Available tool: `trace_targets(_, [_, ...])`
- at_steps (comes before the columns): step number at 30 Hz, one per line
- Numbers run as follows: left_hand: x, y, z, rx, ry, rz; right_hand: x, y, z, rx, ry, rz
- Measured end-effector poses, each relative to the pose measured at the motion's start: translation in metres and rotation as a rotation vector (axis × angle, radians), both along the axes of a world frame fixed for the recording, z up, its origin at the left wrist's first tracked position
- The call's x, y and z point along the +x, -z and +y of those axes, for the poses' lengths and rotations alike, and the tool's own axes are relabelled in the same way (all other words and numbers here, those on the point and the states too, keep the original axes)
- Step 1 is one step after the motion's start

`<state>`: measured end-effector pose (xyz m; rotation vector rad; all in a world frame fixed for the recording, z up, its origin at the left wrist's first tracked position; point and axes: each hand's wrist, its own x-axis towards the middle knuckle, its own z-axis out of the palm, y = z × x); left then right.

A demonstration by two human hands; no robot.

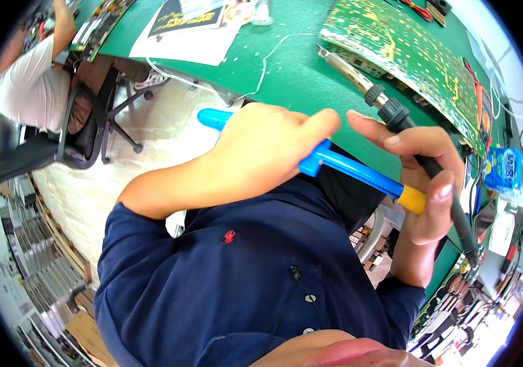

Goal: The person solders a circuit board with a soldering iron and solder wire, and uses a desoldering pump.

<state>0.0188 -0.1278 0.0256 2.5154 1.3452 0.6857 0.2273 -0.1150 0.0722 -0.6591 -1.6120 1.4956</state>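
My left hand (267,137) is closed around a blue solder sucker (359,174), whose rounded blue end sticks out on the left. Its yellow tip section points right and meets my right hand (430,177) near the palm; whether it is pressed there I cannot tell. Between the thumb and fingers of that right hand sits a soldering iron (405,119) with a black handle. The iron's metal barrel points up and left, close to the near edge of a large green circuit board (402,55). Its cable runs down past my wrist.
A green bench (280,73) carries white paper (182,46), a thin white cord and the board. At right are a blue packet (503,171) and red-black leads. A co-worker (32,85) sits at far left by a black chair (84,122). Stacked grey panels (35,244) stand lower left.
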Motion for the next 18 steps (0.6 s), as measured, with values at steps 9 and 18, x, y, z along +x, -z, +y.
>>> trace_targets(9, [0.012, -0.002, -0.015, -0.023, 0.102, 0.033, -0.037, 0.019, -0.013, 0.005, -0.010, 0.008])
trace_targets(18, [0.003, -0.004, -0.011, -0.027, 0.080, 0.150, -0.045, 0.035, -0.005, 0.157, 0.025, -0.027])
